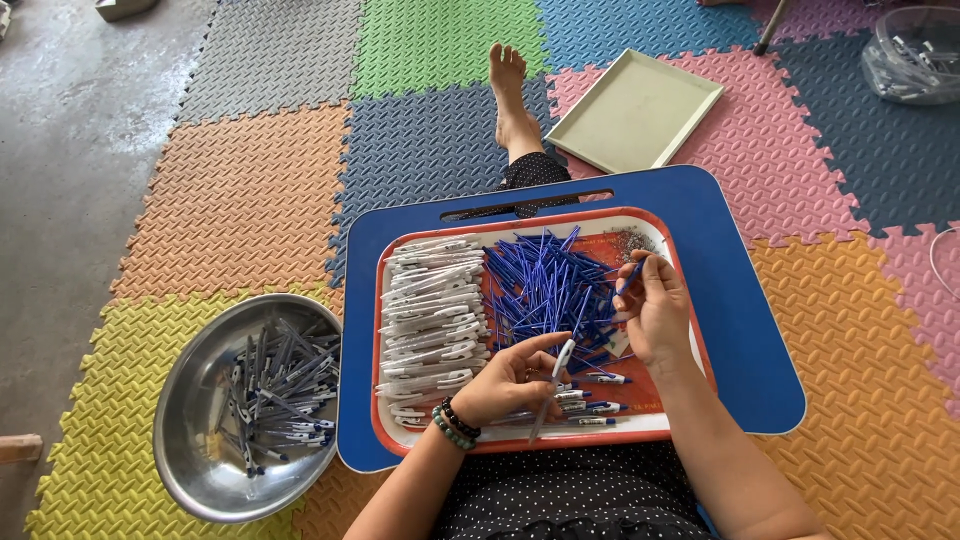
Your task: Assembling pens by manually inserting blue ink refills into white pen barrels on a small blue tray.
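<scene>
Head view shows foam floor mats (250, 190) in many colours filling the frame, with a blue lap table (740, 300) at the centre. On it sits a red-rimmed tray (520, 444) holding white pen barrels (432, 310) on its left and a heap of blue refills (545, 290) in the middle. A steel bowl (185, 400) of finished pens lies at lower left (an empty cream tray (635, 110) sits above). The left hand (505, 385) has its fingers clamped on a pen barrel (553, 385); the right hand (655, 310) pinches one thin refill (628, 280) between fingertips. Both look light, stiff and smooth, probably best held mid-length.
</scene>
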